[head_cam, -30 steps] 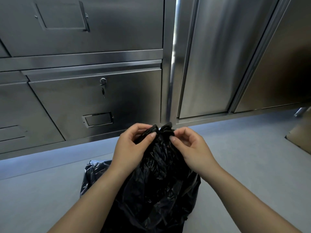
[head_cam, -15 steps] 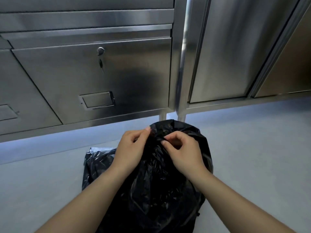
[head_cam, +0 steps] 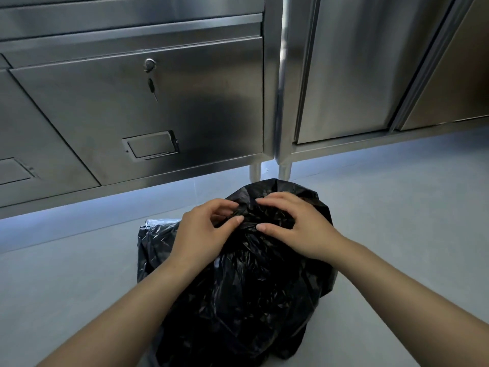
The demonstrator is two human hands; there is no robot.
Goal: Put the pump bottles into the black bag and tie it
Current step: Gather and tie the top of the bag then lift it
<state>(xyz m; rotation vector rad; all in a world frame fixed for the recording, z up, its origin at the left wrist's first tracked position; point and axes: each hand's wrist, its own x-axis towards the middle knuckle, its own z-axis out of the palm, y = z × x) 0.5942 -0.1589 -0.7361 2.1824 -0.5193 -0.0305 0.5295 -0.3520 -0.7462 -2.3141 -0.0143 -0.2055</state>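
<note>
1. The black bag point(head_cam: 246, 300) sits on the grey floor point(head_cam: 402, 223), bulging. Its top is bunched together under both hands, and its contents are hidden.
2. The left hand point(head_cam: 203, 234) has a tight grip, with thumb and fingers pinching a fold of plastic at the gathered top.
3. The right hand point(head_cam: 299, 226) has bent fingers clawed over the same bunch, its grip closed on the plastic, and its thumb lies near the left thumb.
4. A loose flap of the bag spreads flat on the floor to the left, beside the left wrist.
5. The steel cabinet point(head_cam: 185, 107) stands beyond the bag. Its lower edge and two short legs point(head_cam: 255, 172) lie just behind the bag's top.
6. Bare floor runs wide on both sides of the bag.
</note>
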